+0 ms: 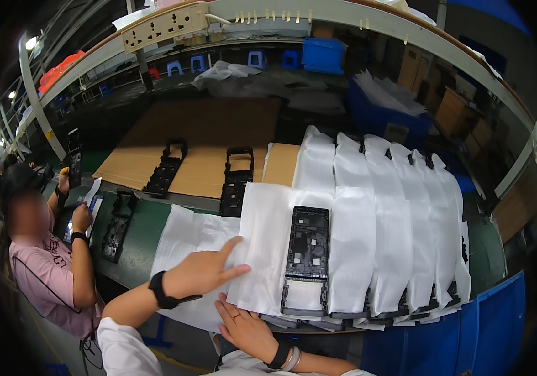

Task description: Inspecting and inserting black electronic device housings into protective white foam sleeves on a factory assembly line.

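- While our left hand (202, 272) lies flat and spread on the white foam sheet (265, 241), index finger pointing right along it, it grips nothing; it only presses the sheet down.
- Our right hand (246, 329) sits just near of the sheet's near edge, palm up and fingers loosely open, touching or nearly touching the underside; we cannot tell whether it pinches the foam.
- We judge the work well along: to the right, a row of wrapped frames (400, 225) lies overlapped like shingles, each covered in white foam with only dark ends peeking out at the near edge.
- The one black frame (307, 250) not yet covered lies on the foam sheet, long axis running near to far, just right of our left fingertip and just far-right of our right hand, touching neither.
- Further foam sheets (187, 235) lie under our left wrist, to the left.
- Still bare, we see three stacks of black frames: two on the brown cardboard (199, 138) farther off and one on the green bench (140, 235) at left, so a good share appears left to do.
- At far left, a co-worker in a pink shirt (39, 272) holds up a dark part (74, 156), apart from our own hands.
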Demonstrator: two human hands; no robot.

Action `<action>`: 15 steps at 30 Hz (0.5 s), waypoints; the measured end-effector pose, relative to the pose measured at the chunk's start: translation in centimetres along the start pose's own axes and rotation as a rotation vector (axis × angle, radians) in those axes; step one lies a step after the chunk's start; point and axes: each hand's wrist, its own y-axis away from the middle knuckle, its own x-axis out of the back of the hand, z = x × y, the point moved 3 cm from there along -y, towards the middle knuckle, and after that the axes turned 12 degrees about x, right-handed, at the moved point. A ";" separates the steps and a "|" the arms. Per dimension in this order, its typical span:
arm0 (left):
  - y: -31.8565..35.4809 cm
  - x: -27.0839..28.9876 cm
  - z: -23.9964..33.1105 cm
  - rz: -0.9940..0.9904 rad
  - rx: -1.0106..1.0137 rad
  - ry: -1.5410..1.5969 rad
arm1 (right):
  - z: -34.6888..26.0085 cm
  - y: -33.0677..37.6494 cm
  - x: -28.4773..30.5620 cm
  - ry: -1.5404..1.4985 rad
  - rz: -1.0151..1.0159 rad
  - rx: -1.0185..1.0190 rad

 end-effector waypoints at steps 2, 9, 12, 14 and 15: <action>-1.2 -0.9 2.2 -0.072 0.062 -0.009 | 0.3 -0.1 -0.4 -0.022 0.011 -0.018; -2.4 -2.8 4.7 0.086 -0.038 0.088 | 0.7 0.1 -0.5 0.083 0.122 0.055; -2.3 -4.1 3.8 0.339 -0.184 0.037 | 0.2 -0.1 0.2 0.053 0.072 0.031; -2.1 -3.9 4.4 0.332 -0.179 0.099 | 0.5 0.1 0.0 0.050 0.017 0.001; -2.0 -3.9 4.9 0.278 -0.186 0.087 | 0.7 0.3 -0.5 0.036 -0.042 -0.010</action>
